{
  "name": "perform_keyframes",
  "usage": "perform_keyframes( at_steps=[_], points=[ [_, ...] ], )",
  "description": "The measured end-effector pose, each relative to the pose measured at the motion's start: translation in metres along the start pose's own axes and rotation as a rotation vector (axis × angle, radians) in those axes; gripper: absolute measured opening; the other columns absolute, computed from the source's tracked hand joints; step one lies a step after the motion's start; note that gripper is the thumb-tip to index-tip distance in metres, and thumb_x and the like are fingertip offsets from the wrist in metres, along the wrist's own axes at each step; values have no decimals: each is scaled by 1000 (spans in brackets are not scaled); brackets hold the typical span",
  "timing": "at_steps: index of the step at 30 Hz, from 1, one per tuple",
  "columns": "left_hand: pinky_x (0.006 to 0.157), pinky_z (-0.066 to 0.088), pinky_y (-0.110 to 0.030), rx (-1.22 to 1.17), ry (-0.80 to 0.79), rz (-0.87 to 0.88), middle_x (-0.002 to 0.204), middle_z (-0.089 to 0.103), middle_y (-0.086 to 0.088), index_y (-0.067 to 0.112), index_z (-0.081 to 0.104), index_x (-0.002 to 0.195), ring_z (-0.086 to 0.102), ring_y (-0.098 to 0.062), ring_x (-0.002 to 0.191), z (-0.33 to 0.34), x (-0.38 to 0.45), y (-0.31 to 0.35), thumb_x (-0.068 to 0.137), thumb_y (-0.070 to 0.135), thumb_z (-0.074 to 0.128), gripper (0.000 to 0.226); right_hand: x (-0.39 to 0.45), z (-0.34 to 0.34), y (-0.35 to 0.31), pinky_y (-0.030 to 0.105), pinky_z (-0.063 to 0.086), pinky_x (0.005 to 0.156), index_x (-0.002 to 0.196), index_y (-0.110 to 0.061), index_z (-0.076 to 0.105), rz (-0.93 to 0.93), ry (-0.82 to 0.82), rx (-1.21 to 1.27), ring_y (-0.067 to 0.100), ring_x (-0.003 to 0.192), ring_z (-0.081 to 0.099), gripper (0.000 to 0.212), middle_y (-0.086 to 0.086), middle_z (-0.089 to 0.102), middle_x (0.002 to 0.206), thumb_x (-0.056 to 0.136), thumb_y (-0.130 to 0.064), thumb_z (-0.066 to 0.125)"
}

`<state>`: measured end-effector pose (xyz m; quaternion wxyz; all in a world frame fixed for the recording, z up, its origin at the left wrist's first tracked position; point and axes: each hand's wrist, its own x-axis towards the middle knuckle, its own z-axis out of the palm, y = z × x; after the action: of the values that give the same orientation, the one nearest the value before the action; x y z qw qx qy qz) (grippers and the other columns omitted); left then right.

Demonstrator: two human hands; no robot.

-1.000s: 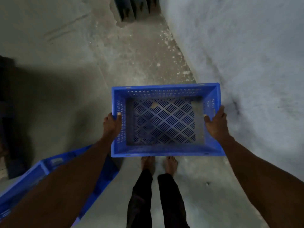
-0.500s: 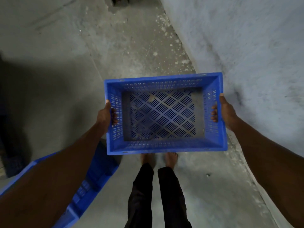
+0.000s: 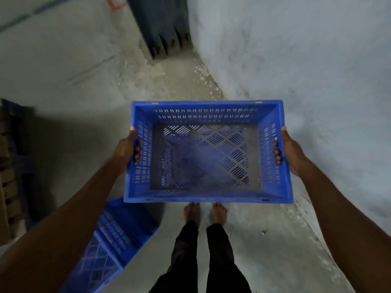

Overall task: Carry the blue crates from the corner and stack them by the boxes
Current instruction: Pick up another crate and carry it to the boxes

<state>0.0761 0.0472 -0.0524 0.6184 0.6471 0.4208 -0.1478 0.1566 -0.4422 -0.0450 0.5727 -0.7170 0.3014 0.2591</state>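
- Two hands carry one blue crate [image 3: 207, 193] at about waist height, clear of the floor, above the person's bare feet [image 3: 204, 214].
- Left hand [image 3: 127, 148] closed on the left short side, fingers curled in thru the handle slot; right hand [image 3: 291, 152] does the same opposite. Prob. gripped at both ends so it rides level & the load is shared.
- Crate's open top faces up; it's empty, only grime on the slatted base.
- 2nd blue crate [image 3: 110, 240] sits on the floor by the left leg, also empty as far as I can tell.
- Wall [image 3: 306, 60] close on the right.
- Stacking spot w/ boxes: can't tell from here.
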Motion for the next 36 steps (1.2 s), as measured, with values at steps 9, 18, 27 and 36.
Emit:
perform_keyframes(
  at_steps=[9,18,27,36],
  points=[
    [36,32,-23,43,-121,136,56,37,2,18,48,75,30,-16,37,-15,-122,112,87,79,45,62,-169,-64,-59,28,32,45,78,-16,51,-127,107,135,15,43,33,64,1,45,56,86,-79,45],
    [35,31,-20,249,-413,268,57,40,2,18,51,77,32,-13,37,56,-189,162,93,73,44,57,-323,-126,12,27,36,46,77,-15,52,-134,354,354,14,46,37,61,1,47,58,92,-74,42],
    [39,33,-22,578,-812,419,58,42,2,19,51,76,33,-13,42,200,-289,158,95,70,42,55,-483,-154,166,24,39,46,74,-16,50,-93,725,639,14,45,40,62,2,46,60,92,-74,38],
    [42,39,-23,866,-1206,517,60,46,1,18,53,78,40,-13,44,339,-465,53,95,70,43,56,-656,-153,341,25,33,43,76,-18,48,-2,1105,920,14,46,36,61,0,43,60,91,-77,38]
  ],
)
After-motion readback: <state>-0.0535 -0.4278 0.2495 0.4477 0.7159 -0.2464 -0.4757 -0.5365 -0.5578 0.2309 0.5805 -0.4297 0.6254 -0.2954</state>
